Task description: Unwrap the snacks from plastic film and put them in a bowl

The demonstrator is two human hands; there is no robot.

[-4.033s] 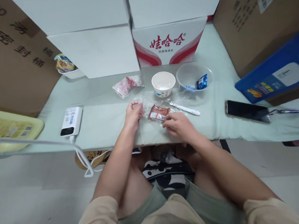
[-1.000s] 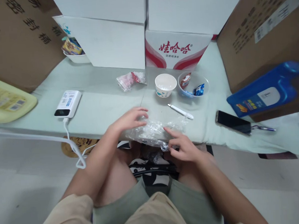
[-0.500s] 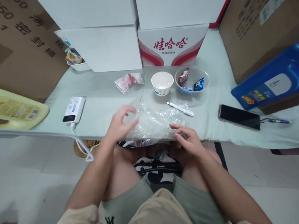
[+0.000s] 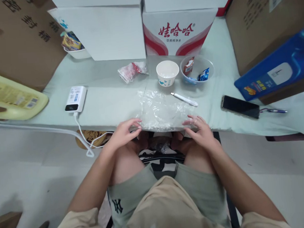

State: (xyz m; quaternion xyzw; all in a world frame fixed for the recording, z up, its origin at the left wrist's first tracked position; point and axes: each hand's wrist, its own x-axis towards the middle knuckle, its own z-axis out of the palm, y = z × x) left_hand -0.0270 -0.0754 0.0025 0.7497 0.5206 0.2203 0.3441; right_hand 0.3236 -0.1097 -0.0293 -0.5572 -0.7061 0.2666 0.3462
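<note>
A crumpled clear plastic bag point(image 4: 162, 108) lies spread flat on the pale green table point(image 4: 110, 102), at its front edge. My left hand point(image 4: 124, 132) pinches the bag's near left corner. My right hand point(image 4: 200, 130) pinches the near right corner, fingers curled over the table edge. Behind the bag stand a white paper cup point(image 4: 167, 72) and a clear bowl point(image 4: 197, 70) holding a brown sachet and a blue sachet. A white pen-like tool point(image 4: 184, 99) lies just right of the bag.
A small bag with red contents point(image 4: 132, 71) lies at the back. A white power bank point(image 4: 76, 98) with its cable sits left, a phone point(image 4: 239, 106) and pen right. White and brown cartons line the back. A blue bottle point(image 4: 274, 66) lies right, a yellow one point(image 4: 13, 101) left.
The brown sachet went from the table into the clear bowl. Since then both hands have drawn the bag out flat and moved to its near corners.
</note>
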